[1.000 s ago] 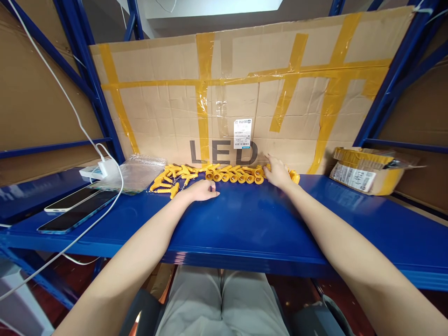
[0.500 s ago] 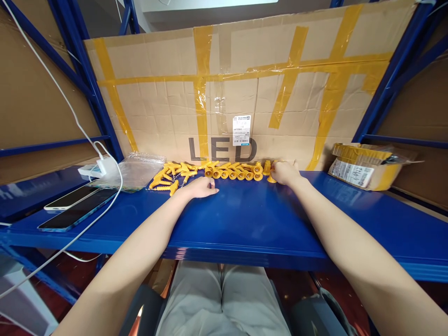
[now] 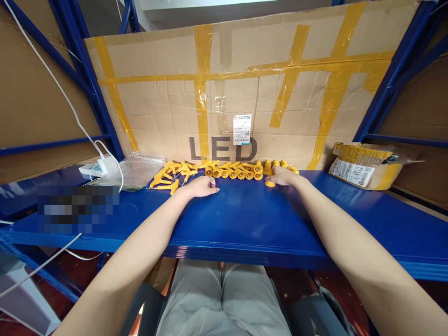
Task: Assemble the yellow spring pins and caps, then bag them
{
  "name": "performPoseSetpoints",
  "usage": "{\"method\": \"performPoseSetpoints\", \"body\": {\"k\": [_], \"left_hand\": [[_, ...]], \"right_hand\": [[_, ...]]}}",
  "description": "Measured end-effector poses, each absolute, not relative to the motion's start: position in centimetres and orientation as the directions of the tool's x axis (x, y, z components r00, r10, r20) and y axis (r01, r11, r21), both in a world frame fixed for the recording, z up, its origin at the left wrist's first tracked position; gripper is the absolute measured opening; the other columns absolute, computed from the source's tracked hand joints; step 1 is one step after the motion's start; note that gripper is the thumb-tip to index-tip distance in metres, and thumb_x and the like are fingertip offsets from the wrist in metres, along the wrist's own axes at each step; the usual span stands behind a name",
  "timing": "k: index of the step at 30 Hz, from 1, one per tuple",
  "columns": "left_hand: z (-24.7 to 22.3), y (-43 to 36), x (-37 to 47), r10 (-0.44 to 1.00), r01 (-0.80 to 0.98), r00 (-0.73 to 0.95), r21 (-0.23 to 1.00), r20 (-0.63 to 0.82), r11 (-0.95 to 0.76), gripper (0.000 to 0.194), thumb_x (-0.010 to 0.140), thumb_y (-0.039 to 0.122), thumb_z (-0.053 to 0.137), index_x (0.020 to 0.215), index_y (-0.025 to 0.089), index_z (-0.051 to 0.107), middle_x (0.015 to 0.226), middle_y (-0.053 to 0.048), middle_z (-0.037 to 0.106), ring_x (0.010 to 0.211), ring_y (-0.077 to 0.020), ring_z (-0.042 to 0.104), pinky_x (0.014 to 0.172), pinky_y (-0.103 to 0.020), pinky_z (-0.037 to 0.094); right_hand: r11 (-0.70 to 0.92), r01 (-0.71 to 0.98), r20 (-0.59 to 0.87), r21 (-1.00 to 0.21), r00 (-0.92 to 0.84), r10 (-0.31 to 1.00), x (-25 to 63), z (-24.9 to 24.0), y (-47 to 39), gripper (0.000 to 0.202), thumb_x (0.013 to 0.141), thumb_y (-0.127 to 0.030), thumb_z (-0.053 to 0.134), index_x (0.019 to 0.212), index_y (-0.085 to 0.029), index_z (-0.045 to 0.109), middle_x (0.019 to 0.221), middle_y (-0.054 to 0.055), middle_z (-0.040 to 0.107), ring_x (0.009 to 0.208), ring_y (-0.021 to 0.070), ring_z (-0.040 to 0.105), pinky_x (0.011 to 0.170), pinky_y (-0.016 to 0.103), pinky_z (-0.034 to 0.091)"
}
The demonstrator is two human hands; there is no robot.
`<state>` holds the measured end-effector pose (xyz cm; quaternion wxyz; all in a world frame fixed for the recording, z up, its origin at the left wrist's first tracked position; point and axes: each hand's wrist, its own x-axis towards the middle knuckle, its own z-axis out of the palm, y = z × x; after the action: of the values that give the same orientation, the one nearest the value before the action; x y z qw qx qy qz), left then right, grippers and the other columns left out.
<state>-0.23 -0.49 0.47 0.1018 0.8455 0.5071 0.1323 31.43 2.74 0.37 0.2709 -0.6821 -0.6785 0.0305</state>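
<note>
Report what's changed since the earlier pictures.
The right hand has shifted rightward from the first picture; a yellow piece it touches has come nearer the person since the second. Whether the grip holds it is unclear. The left hand and row of yellow pieces stayed.

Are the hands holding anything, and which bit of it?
The right hand seems to hold a yellow piece by its upper part, above the round end; fingers hide the exact grip. The left hand shows nothing held.
</note>
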Motion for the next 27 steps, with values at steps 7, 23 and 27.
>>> {"method": "performPoseSetpoints", "body": {"k": [7, 23, 27], "left_hand": [[0.6, -0.6, -0.2, 0.888, 0.841, 0.447, 0.290, 0.105, -0.458, 0.027, 0.077, 0.046, 0.055, 0.081, 0.019, 0.060, 0.078, -0.003, 0.067, 0.069, -0.0183, 0.061, 0.059, -0.025, 0.042], [3.6, -0.6, -3.3, 0.947, 0.993, -0.080, 0.103, 0.312, 0.051, 0.030, 0.082, 0.023, 0.048, 0.103, 0.017, 0.068, 0.109, -0.013, 0.069, 0.100, -0.0297, 0.064, 0.081, -0.035, 0.050], [4.0, -0.2, -4.9, 0.959, 0.977, -0.214, 0.037, 0.184, 0.211, 0.031, 0.070, 0.016, 0.061, 0.099, 0.018, 0.070, 0.112, -0.015, 0.068, 0.102, -0.0315, 0.064, 0.080, -0.034, 0.052]], "right_hand": [[-0.058, 0.928, 0.003, -0.368, 0.063, 0.998, 31.6, -0.1, 3.2, 0.023, 0.063, -0.036, 0.072, 0.063, -0.019, 0.057, 0.053, 0.006, 0.054, 0.063, 0.0298, 0.065, 0.057, 0.044, 0.052], [-0.126, 0.916, -0.093, -0.381, 0.098, 0.991, 30.2, 1.3, 0.9, 0.043, 0.069, -0.056, 0.068, 0.067, -0.015, 0.055, 0.054, 0.010, 0.052, 0.061, 0.0278, 0.062, 0.046, 0.033, 0.046], [-0.095, 0.893, -0.019, -0.441, 0.096, 0.995, 30.7, 0.2, 1.0, 0.035, 0.069, -0.046, 0.070, 0.076, -0.014, 0.057, 0.064, 0.012, 0.057, 0.061, 0.0261, 0.061, 0.047, 0.033, 0.046]]}}
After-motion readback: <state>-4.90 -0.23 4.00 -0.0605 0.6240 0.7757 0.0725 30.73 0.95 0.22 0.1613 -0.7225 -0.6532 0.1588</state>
